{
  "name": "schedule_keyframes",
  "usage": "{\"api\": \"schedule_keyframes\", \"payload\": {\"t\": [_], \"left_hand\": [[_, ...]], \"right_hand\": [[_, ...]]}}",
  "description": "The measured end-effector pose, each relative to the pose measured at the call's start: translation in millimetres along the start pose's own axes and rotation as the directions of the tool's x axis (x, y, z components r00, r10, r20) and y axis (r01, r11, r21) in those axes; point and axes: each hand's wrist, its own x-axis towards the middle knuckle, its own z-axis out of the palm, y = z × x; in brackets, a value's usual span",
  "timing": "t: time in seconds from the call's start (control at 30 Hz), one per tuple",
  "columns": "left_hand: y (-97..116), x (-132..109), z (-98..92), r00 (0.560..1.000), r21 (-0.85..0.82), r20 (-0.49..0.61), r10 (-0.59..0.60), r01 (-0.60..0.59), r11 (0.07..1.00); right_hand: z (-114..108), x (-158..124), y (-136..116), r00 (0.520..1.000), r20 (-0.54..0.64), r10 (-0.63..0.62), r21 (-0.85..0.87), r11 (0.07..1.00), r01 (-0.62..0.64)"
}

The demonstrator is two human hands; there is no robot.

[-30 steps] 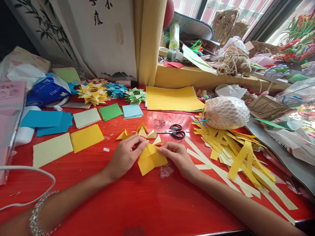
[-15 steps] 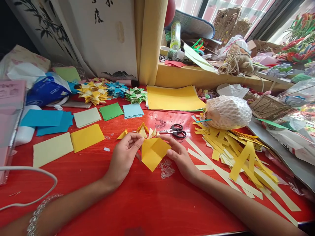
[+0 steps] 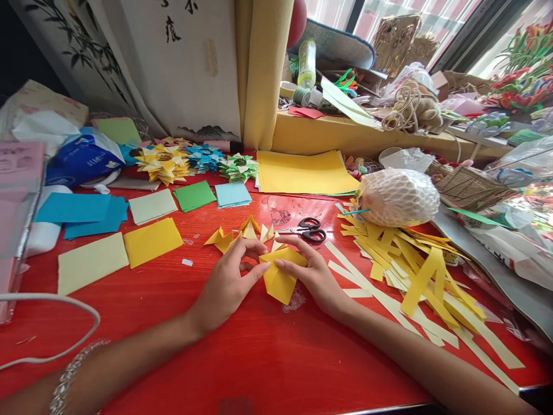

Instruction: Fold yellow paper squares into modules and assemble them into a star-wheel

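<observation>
A yellow sheet of folding paper (image 3: 280,283) hangs between my hands, creased and partly folded, one corner pointing down toward me. My left hand (image 3: 231,279) pinches its left edge with thumb and fingertips. From the other side my right hand (image 3: 309,274) grips it, the thumb pressed on the front and the fingers behind the top edge. Just beyond lie several small folded yellow and cream paper pieces (image 3: 221,239), partly hidden by my fingers. Black-handled scissors (image 3: 311,230) rest on the red table behind my right hand.
Cut yellow and cream paper strips (image 3: 401,265) spread at the right, beside a net-wrapped round object (image 3: 400,197). Stacked yellow sheets (image 3: 305,172) lie at the back. Coloured paper stacks (image 3: 153,242) and folded-paper rings (image 3: 163,162) sit at left. A white cable (image 3: 93,311) curls at far left.
The yellow paper has turned and now appears narrower. My left hand has shifted right, and my right thumb has moved onto the paper's front. More of the folded pieces behind shows.
</observation>
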Motion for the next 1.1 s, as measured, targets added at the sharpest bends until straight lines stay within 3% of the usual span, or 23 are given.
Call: {"api": "schedule_keyframes", "payload": {"t": [0.13,0.33,0.5,0.67,0.87,1.1], "left_hand": [[-5.9,4.8,-1.1,0.999,0.01,0.013,-0.032,0.032,0.999],[-9.2,10.4,-2.3,0.993,-0.178,0.049,-0.108,0.115,0.977],[0.2,9.5,-3.9,0.984,-0.041,0.114,-0.136,0.141,0.989],[10.1,7.7,-6.3,0.978,-0.099,0.152,-0.145,0.161,0.982],[7.3,9.0,-7.3,0.976,-0.015,0.133,-0.174,0.178,0.984],[6.7,8.1,-7.6,0.972,0.083,0.159,-0.172,0.16,0.984]], "right_hand": [[1.6,0.4,-0.6,1.0,-0.006,0.003,0.076,0.997,-0.002],[3.9,3.6,4.5,0.996,0.06,-0.059,0.22,0.975,0.045],[3.7,3.9,5.6,0.995,0.082,-0.057,0.205,0.978,0.039],[3.2,3.9,6.0,0.995,0.081,-0.057,0.154,0.987,0.044],[1.8,3.8,6.6,0.99,0.13,-0.049,0.154,0.988,0.029],[1.7,3.5,5.7,0.993,0.094,-0.073,0.159,0.986,0.057]]}}
